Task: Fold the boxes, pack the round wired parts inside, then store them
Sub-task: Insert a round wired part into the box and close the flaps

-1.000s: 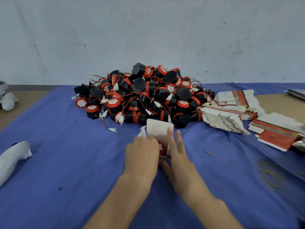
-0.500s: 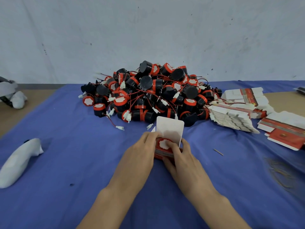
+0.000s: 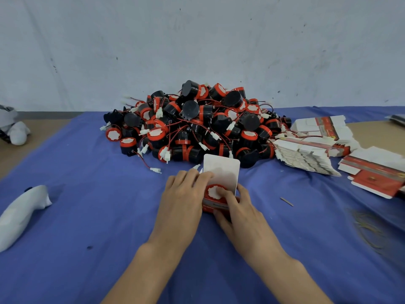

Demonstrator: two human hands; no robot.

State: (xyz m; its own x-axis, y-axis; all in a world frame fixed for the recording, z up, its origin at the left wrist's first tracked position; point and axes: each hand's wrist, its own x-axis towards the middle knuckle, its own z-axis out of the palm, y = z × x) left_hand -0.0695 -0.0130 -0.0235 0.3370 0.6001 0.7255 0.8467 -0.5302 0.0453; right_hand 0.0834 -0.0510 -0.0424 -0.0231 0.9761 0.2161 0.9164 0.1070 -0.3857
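A small red and white box (image 3: 213, 205) stands on the blue cloth at the middle, its white lid flap (image 3: 221, 170) raised. A round wired part (image 3: 214, 192) with a red rim and white face sits in the box's open top. My left hand (image 3: 184, 194) grips the box's left side, fingers curled over the top edge. My right hand (image 3: 236, 207) holds the right side, with a fingertip pressing on the part's face. Behind the box lies a big pile of black and red round wired parts (image 3: 197, 126).
Stacks of flat unfolded boxes (image 3: 306, 152) lie to the right of the pile, with more red and white ones (image 3: 377, 174) at the far right. A white object (image 3: 22, 213) lies at the left on the blue cloth (image 3: 87, 216). Rubber bands (image 3: 368, 229) lie at the right.
The box has been turned so its open top shows the part inside. My right fingers moved from the flap onto the part's face. The view shifted a little.
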